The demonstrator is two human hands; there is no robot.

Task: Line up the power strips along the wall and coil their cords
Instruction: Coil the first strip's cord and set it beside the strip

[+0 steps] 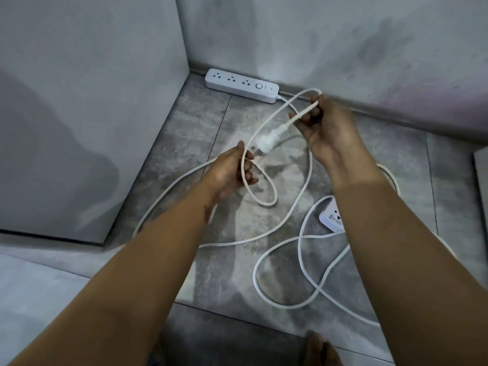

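1. Holding the cord [280, 223] in both hands, I was only starting the first coil: my right hand [328, 128] pinched it just behind the plug [265, 142], fingers closed around it, while my left hand [232, 171] curled shut on a strand lower down, a small loop hanging from it.
2. One power strip [241, 85] already lay flat against the wall [317, 35], tucked into the corner, so I judged that part done.
3. A second power strip [331, 216] sat out on the floor [184, 143], half hidden under my right forearm and well away from the wall.
4. Most of the cord sprawled in loose crossing loops over the tiles, so nearly all the coiling, and moving that second strip, remained.
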